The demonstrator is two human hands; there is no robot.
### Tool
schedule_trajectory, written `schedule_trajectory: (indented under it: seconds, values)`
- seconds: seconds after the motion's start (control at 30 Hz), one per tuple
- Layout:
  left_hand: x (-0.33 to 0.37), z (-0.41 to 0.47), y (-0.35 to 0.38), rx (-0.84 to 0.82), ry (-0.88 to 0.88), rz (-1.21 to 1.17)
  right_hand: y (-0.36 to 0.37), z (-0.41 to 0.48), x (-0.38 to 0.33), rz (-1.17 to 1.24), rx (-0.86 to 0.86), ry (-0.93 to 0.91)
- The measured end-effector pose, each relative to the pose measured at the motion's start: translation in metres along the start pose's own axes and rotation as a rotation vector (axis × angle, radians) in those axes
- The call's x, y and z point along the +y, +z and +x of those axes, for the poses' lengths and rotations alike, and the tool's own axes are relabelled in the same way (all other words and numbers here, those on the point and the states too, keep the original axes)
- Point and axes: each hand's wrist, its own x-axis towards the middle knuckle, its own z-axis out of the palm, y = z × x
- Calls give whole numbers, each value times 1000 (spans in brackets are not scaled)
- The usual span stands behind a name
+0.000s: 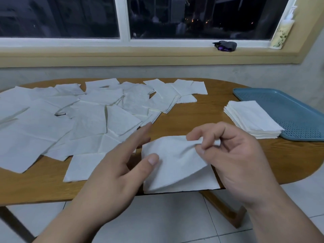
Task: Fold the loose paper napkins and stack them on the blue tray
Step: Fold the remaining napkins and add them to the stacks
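Note:
A white paper napkin point(175, 169) lies at the table's near edge, its top layer lifted. My right hand point(233, 155) pinches that napkin's upper right corner between thumb and fingers. My left hand point(119, 165) has straight fingers, and its thumb touches the napkin's left part. Several loose napkins point(78, 116) are spread over the left and middle of the wooden table point(201, 113). A stack of folded napkins point(250, 118) sits on the left end of the blue tray point(298, 116) at the right.
Behind the table runs a window sill with a dark cloth bundle point(225, 46) and a bottle point(282, 32) at its right end. White floor tiles point(175, 216) and the table's wooden leg point(226, 213) show below the near edge.

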Motion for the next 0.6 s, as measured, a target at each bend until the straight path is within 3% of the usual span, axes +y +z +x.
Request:
schedule_trajectory:
  seconds: [0.17, 0.37, 0.6]
  values:
    - [3, -1, 2, -12, -41, -278, -2, -2, 5, 1, -13, -1]
    - [2, 0, -1, 52, -91, -365, -5, -3, 15, -44, 18, 1]
    - [1, 3, -3, 76, -29, -245, -10, -3, 14, 74, -2, 359]
